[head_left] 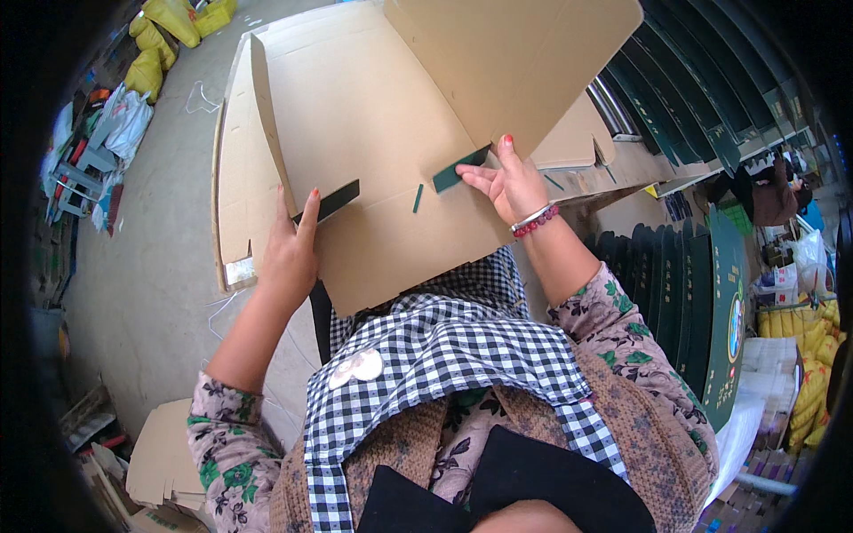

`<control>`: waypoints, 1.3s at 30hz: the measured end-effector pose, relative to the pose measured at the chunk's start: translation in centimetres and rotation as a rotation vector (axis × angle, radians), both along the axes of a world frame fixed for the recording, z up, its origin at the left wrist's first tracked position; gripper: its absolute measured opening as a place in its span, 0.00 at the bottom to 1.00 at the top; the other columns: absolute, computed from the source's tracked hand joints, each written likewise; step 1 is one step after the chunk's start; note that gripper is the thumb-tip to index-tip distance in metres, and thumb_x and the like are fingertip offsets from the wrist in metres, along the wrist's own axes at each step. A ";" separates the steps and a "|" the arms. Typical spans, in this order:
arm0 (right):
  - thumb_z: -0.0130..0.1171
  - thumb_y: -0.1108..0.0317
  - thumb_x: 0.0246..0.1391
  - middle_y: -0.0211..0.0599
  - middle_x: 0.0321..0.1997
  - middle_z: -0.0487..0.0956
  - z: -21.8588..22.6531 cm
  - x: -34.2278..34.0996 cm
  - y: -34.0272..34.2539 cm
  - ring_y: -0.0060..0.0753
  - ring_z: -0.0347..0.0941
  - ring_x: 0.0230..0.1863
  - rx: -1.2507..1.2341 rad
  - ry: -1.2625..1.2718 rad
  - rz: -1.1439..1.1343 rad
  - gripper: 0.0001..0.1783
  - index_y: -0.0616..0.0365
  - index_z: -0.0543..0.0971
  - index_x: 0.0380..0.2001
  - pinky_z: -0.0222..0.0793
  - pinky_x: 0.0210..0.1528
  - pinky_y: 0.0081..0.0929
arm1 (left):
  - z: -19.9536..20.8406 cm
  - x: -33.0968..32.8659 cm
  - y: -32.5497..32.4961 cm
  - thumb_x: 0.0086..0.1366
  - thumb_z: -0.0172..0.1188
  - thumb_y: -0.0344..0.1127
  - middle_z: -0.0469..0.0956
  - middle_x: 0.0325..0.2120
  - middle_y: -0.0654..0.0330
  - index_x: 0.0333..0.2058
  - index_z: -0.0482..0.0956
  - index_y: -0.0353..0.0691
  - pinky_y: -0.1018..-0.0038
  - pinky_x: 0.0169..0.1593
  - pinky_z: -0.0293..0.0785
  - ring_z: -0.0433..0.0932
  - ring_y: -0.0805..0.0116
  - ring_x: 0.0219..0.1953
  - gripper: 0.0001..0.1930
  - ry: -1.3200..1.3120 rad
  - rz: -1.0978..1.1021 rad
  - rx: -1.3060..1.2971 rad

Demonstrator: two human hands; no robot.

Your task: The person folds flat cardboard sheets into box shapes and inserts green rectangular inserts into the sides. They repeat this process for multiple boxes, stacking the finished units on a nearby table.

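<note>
A partly folded cardboard box (364, 98), plain brown inside, lies before me with its side walls raised. Its near panel (382, 258) slopes down toward my apron. My left hand (291, 253) grips the near left corner, where a dark green flap (338, 201) folds inward beside the left wall. At the near right corner, my right hand (511, 182) has its fingertips on another dark green flap (451, 173) and its thumb by the tall right wall (524, 62). A narrow green slit (418, 198) shows in the cardboard between the hands.
Under the box is a work surface with more flat cardboard (233, 169). Dark green boxes (684, 89) are stacked at the far right, and several dark green panels (662, 293) stand nearer on the right. Yellow sacks (147, 71) and white bags (131, 120) lie on the left floor.
</note>
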State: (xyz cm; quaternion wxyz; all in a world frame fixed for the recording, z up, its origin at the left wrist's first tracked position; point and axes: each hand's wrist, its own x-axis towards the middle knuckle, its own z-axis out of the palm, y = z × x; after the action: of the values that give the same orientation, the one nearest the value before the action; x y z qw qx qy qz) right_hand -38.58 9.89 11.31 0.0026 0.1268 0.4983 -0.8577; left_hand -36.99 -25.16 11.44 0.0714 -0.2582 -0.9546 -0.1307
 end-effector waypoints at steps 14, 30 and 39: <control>0.43 0.34 0.59 0.42 0.39 0.78 1.5 0.0 5.1 0.32 0.73 0.42 0.837 0.088 0.365 0.40 0.67 0.74 0.44 0.68 0.46 0.28 | 1.8 -2.7 -0.5 0.57 0.65 0.39 0.62 0.59 0.39 0.49 0.77 0.36 0.65 0.62 0.60 0.63 0.45 0.61 0.22 -0.310 0.108 0.572; 0.51 0.44 0.59 0.37 0.27 0.79 0.9 0.9 4.1 0.27 0.75 0.28 0.730 0.060 -0.068 0.29 0.65 0.77 0.39 0.70 0.30 0.24 | 2.4 -6.9 4.4 0.59 0.61 0.39 0.76 0.40 0.48 0.43 0.79 0.35 0.66 0.51 0.69 0.74 0.55 0.44 0.17 0.705 0.322 0.001; 0.69 0.70 0.36 0.41 0.44 0.76 4.4 2.2 -1.9 0.45 0.69 0.53 1.726 0.742 0.043 0.29 0.57 0.74 0.46 0.63 0.55 0.39 | 4.9 -4.9 5.0 0.53 0.66 0.39 0.78 0.38 0.56 0.40 0.81 0.40 0.65 0.49 0.72 0.76 0.55 0.45 0.16 -0.174 -0.122 -0.129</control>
State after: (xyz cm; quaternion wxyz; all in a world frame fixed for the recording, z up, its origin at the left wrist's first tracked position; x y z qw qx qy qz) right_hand -36.39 7.98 15.71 -0.2354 -0.2059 0.9332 -0.1768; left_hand -41.89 -20.19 16.30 -0.0366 -0.3077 -0.9460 -0.0951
